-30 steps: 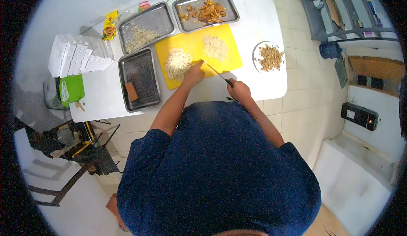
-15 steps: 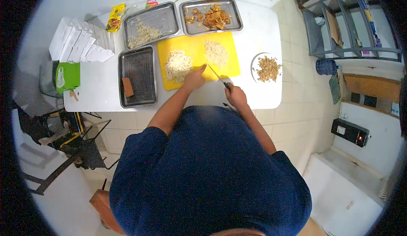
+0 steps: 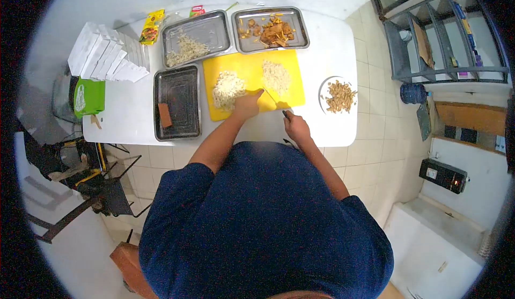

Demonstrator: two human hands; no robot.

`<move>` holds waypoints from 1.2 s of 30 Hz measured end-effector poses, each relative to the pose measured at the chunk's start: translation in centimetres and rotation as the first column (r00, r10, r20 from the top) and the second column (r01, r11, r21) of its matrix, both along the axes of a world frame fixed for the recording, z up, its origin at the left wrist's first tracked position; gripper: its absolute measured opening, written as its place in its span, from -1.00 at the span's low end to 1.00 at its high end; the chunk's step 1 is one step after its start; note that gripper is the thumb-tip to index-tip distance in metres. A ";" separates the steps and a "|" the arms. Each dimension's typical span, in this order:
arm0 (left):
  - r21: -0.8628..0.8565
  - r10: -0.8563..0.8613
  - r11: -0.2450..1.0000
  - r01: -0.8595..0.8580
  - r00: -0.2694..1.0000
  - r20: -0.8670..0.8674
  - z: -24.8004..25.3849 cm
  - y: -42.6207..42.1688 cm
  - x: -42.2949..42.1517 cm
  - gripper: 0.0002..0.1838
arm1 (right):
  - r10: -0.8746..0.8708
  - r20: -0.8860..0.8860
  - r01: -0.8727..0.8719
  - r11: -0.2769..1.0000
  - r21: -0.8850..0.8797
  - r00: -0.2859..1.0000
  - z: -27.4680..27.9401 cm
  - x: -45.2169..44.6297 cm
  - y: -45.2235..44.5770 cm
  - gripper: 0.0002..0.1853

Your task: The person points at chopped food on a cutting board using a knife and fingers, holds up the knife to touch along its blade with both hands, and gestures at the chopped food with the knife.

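Observation:
My right hand (image 3: pixel 297 126) is closed around the dark handle of a knife (image 3: pixel 274 100), whose thin blade slants up and left over the yellow cutting board (image 3: pixel 252 57). With a finger stretched out, my left hand (image 3: pixel 248 106) touches or nearly touches the blade's tip; its other fingers are hard to make out. Close to that hand lies a heap of pale chopped pieces (image 3: pixel 228 88) on the board. Beyond the blade is a flatter pile of finer pale bits (image 3: pixel 276 77).
Metal trays hold pale pieces (image 3: pixel 186 50), brown-orange pieces (image 3: pixel 277 32) and a reddish-brown block (image 3: pixel 164 115). A round plate of brown pieces (image 3: pixel 340 96) stands at right. White boxes (image 3: pixel 104 52), a yellow packet (image 3: pixel 152 26) and a green container (image 3: pixel 89 97) are at left.
The whole view has shifted slightly down. My right hand and the knife handle sit a little lower and closer to me; my left hand stays near the blade's tip.

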State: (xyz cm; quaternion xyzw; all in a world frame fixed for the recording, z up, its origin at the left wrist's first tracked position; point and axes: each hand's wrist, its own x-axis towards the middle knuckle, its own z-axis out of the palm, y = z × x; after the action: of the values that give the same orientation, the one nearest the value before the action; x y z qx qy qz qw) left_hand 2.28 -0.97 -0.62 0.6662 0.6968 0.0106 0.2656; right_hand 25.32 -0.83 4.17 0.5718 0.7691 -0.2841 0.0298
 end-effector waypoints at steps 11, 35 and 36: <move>-0.008 0.003 1.000 -0.003 1.000 -0.019 -0.3 0.3 0.2 -0.22 | -0.039 -0.037 0.037 0.997 -0.062 0.999 1.9 -0.4 1.6 -0.67; -0.044 -0.031 0.999 0.028 0.997 -0.068 1.0 0.6 0.7 -0.28 | -0.042 -0.050 0.037 0.995 -0.095 0.998 2.1 -0.8 1.3 -0.65; -0.031 -0.034 0.999 0.032 0.997 -0.065 0.6 0.5 0.7 -0.28 | -0.041 -0.038 0.037 0.995 -0.092 0.998 2.1 -0.8 1.3 -0.65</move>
State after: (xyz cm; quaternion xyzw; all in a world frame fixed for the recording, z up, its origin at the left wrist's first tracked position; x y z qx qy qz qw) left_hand 2.97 -0.43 -0.02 0.6736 0.6940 -0.0261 0.2529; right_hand 24.50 0.51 6.29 0.5789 0.7444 -0.3310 0.0350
